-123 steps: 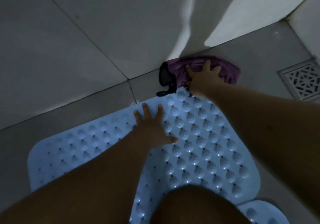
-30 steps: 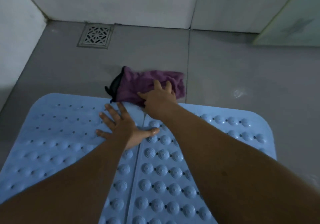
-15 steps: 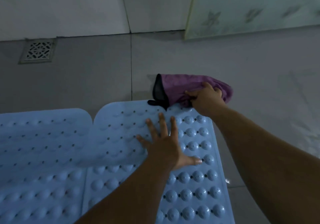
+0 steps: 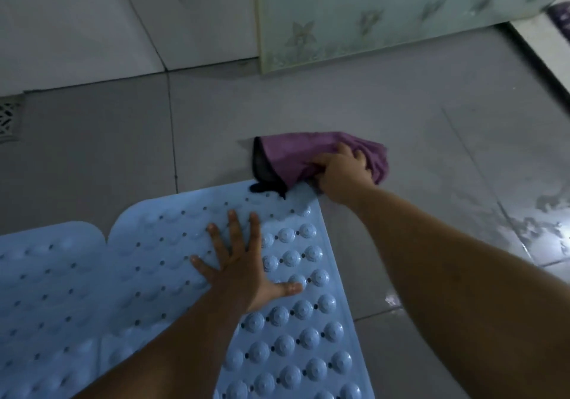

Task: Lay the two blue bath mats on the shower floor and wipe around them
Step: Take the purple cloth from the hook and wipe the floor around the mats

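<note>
My left hand lay spread flat on the right mat; my right hand gripped the purple cloth just beyond its far edge.

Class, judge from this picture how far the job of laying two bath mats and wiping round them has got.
Done: both blue mats lie flat, the right mat beside the left mat. In hand: the left hand presses flat on the right mat while the right hand grips a purple cloth on the grey floor at its far corner. Left: wiping along the mats' right side, where wet patches shine.
</note>
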